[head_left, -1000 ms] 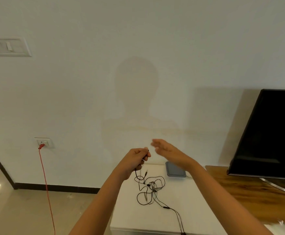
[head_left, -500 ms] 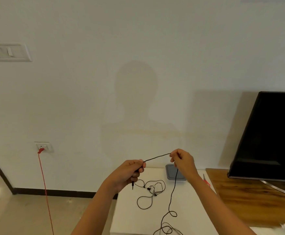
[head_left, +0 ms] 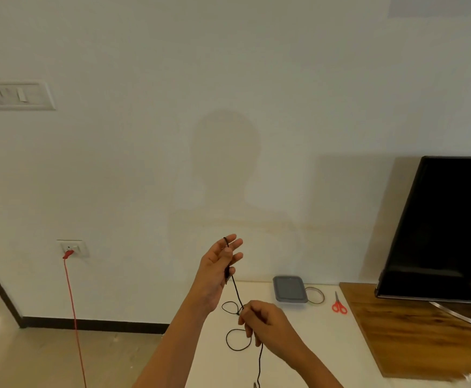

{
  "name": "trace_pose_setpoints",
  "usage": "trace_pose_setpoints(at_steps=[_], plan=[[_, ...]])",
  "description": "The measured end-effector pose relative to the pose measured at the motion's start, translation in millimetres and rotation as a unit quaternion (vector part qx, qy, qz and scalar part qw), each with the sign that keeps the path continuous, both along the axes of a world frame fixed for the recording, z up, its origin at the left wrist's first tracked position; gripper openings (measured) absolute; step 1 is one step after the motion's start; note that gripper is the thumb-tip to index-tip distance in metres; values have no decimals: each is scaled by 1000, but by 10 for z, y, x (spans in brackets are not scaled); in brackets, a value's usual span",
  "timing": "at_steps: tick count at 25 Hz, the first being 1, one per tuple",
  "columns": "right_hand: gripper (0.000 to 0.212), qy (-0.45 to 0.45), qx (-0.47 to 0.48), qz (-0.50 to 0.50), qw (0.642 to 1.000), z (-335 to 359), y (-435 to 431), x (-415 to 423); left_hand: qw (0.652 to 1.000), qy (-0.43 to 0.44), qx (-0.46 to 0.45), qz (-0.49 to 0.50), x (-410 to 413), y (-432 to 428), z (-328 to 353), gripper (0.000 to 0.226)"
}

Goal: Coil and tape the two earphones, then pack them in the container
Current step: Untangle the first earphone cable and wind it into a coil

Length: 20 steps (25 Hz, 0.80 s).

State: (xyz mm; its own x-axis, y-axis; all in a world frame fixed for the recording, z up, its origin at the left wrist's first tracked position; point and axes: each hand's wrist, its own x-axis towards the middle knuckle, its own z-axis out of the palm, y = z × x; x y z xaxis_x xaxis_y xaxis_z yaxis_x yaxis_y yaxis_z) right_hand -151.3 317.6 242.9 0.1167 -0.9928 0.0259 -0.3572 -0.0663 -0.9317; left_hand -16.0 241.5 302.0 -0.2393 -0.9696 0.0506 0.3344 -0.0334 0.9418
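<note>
Holding one earphone (head_left: 235, 289) by its black cord, I have both hands up in front of the desk (head_left: 298, 345), left of the grey container (head_left: 289, 293). My left hand (head_left: 219, 266) is raised, its upper fingers (head_left: 231, 238) straight and fanned apart; the cord is hooked over one fingertip and runs down the palm to a dark end pinned there, though I cannot tell which finger pins it. From there the cord slants tight down to my right hand (head_left: 268, 327), whose fingers are curled and pinching it, nearer me than the container. Below that hand the cord hangs slack and leaves the bottom edge of the view. The second earphone (head_left: 238, 340) lies in loose loops on the white desk, left of the container and just beside my right hand. Touching the container's right side lies a thin roll of tape (head_left: 316, 295), and further right a pair of red scissors (head_left: 339, 306), near the wooden top (head_left: 413, 331) that carries a dark screen (head_left: 450, 225).
</note>
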Motion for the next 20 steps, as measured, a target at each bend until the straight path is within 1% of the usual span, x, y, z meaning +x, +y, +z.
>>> trace_pose_setpoints(at_steps=[2,4,8,11,13,15,18,20], plan=[[25,-2,-15,5,1000,107,123,-1,998,-56,-30,9,21,-7,-46,27],[26,3,-32,10,999,252,206,-8,995,-84,-51,14,17,15,-98,26],[24,54,-72,24,996,455,230,-4,995,-77,-63,-17,-41,75,-172,20],[22,97,-58,23,993,401,246,-16,994,-85,-58,-32,-72,82,-125,23],[22,89,-48,19,995,345,288,-31,993,-94,-69,-32,-59,81,-95,25],[23,60,-54,2,997,399,326,-53,987,-121,-92,-43,-26,94,-85,24],[25,5,-99,-35,994,618,286,-126,977,-159,-103,-98,26,165,-82,27],[25,-5,-130,-53,990,776,186,-187,969,-180,-95,-142,50,200,-81,29]])
